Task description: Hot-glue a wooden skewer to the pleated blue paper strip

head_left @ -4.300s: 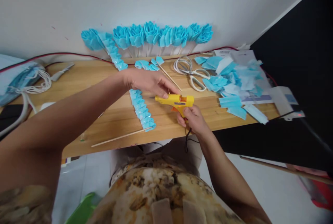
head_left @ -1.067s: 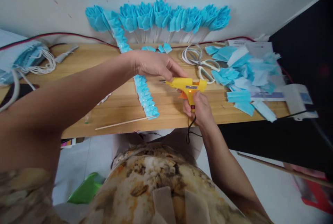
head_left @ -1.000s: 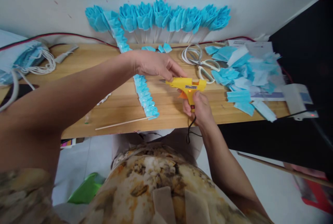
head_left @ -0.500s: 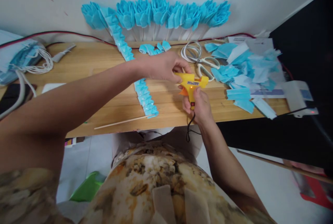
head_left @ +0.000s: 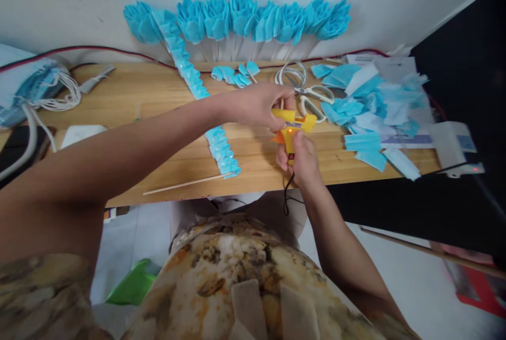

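A yellow hot glue gun (head_left: 291,130) with a small lit orange light is held over the table. My right hand (head_left: 305,159) wraps round its handle, and a black cord hangs below. My left hand (head_left: 259,105) is closed on the front part of the gun's body; the nozzle is hidden behind its fingers. Beneath my left forearm runs a long pleated blue strip (head_left: 221,147), partly covered by the arm. At the strip's near end lies a thin wooden stick (head_left: 184,184), its tip touching the blue material.
Several blue flowers (head_left: 243,16) on pale stems lean against the wall. Beyond my hands lie scissors (head_left: 316,95), a white ring (head_left: 283,74) and small blue scraps (head_left: 235,74). Cut blue pieces (head_left: 367,97) are heaped at the right. A mask bundle (head_left: 27,87) sits at the left.
My left hand has shifted slightly to the right along the glue gun's front, with its wrist a little lower. My right hand keeps its grip on the handle.
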Available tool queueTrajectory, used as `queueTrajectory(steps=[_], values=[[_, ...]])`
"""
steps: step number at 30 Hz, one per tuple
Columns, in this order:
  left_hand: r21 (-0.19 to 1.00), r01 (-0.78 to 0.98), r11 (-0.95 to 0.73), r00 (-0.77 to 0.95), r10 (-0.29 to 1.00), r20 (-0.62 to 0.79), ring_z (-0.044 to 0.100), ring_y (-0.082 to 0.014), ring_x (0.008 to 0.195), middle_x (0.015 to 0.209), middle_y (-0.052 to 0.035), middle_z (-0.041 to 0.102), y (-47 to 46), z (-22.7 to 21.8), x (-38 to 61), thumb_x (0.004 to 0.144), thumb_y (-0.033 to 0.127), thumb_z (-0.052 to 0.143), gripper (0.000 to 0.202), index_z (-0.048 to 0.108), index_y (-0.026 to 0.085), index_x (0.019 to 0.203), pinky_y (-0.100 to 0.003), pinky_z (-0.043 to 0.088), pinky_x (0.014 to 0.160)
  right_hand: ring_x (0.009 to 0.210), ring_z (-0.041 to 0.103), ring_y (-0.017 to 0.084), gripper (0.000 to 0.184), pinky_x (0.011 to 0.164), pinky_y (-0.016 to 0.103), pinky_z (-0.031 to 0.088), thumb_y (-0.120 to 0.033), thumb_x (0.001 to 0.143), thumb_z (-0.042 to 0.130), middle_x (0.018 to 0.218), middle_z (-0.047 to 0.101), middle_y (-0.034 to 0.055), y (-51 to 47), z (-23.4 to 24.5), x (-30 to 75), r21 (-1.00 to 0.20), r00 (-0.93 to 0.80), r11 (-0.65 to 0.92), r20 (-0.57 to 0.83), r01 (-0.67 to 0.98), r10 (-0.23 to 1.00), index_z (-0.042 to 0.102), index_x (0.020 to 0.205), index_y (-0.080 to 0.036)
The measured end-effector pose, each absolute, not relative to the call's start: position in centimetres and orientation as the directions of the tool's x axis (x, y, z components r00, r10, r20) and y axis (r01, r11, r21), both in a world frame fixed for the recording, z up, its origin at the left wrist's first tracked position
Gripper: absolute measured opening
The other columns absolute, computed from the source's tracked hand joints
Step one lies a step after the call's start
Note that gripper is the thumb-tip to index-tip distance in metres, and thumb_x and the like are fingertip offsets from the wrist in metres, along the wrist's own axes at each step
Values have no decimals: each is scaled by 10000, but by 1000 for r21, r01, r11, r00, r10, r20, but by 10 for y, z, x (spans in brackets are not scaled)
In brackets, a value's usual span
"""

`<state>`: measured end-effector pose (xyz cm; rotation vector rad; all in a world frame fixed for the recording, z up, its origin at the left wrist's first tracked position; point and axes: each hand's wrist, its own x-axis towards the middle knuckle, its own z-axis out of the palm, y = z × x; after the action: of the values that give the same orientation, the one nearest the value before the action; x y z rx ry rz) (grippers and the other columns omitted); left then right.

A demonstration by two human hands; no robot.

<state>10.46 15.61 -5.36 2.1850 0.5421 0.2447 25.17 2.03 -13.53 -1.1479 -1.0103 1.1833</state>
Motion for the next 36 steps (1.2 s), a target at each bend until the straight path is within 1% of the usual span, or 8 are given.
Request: queueTrajectory(steps=[7, 10, 14, 18, 23, 28, 32, 36], values=[[806, 257, -533, 905, 426, -6, 599, -321, 1208, 1025, -34, 675, 158, -55, 103, 723, 310, 819, 347, 644, 198, 1001, -346, 463, 993, 318, 378, 88, 653, 364, 260, 282, -875, 806, 598, 418, 445, -70, 21, -136, 252, -991, 132, 8, -11, -136, 991, 522, 677, -240], [824, 241, -512, 916, 402, -18, 599, -320, 1215, 1029, -35, 679, 160, -54, 100, 711, 314, 823, 374, 655, 199, 1025, -351, 465, 1001, 322, 375, 88, 637, 367, 260, 277, -861, 811, 612, 423, 449, -73, 20, -137, 252, -989, 132, 8, -12, -147, 991, 569, 718, -232], [840, 231, -490, 932, 360, -46, 611, -273, 1196, 1048, -2, 684, 164, -53, 97, 726, 341, 785, 385, 658, 204, 1063, -314, 458, 986, 329, 358, 84, 648, 378, 262, 284, -868, 811, 601, 442, 447, -85, 20, -137, 253, -989, 112, -17, -33, -144, 993, 627, 808, -220], [811, 245, -531, 930, 366, -42, 628, -235, 1175, 1071, 15, 690, 165, -52, 96, 735, 338, 758, 371, 665, 201, 1066, -280, 460, 979, 329, 364, 84, 656, 380, 262, 288, -875, 808, 596, 443, 441, -85, 19, -137, 253, -990, 111, -20, -36, -140, 993, 619, 797, -220], [779, 266, -568, 913, 407, -15, 634, -274, 1173, 1027, -12, 694, 162, -54, 99, 735, 333, 774, 369, 668, 194, 1059, -308, 478, 980, 322, 372, 90, 656, 364, 265, 292, -877, 813, 588, 426, 446, -65, 19, -135, 251, -993, 143, -1, -18, -116, 990, 522, 675, -240], [783, 284, -554, 894, 448, -7, 609, -310, 1209, 996, -21, 675, 157, -56, 102, 734, 315, 793, 351, 649, 191, 1029, -334, 478, 992, 321, 365, 91, 672, 362, 270, 305, -895, 814, 559, 423, 439, -59, 19, -133, 250, -996, 143, 3, -10, -90, 990, 460, 638, -254], [797, 281, -535, 890, 455, -8, 571, -325, 1279, 1036, -18, 666, 155, -55, 103, 720, 284, 792, 375, 639, 189, 1049, -327, 456, 1037, 321, 370, 92, 680, 366, 270, 299, -901, 810, 552, 418, 431, -58, 20, -134, 250, -996, 139, 6, -7, -88, 990, 472, 626, -252], [836, 244, -491, 911, 411, -24, 577, -325, 1279, 1055, -11, 672, 158, -54, 99, 723, 276, 785, 373, 650, 182, 1058, -332, 458, 1031, 323, 367, 91, 668, 368, 268, 291, -894, 806, 568, 429, 434, -68, 20, -136, 251, -995, 137, -2, -16, -101, 990, 557, 686, -238]])
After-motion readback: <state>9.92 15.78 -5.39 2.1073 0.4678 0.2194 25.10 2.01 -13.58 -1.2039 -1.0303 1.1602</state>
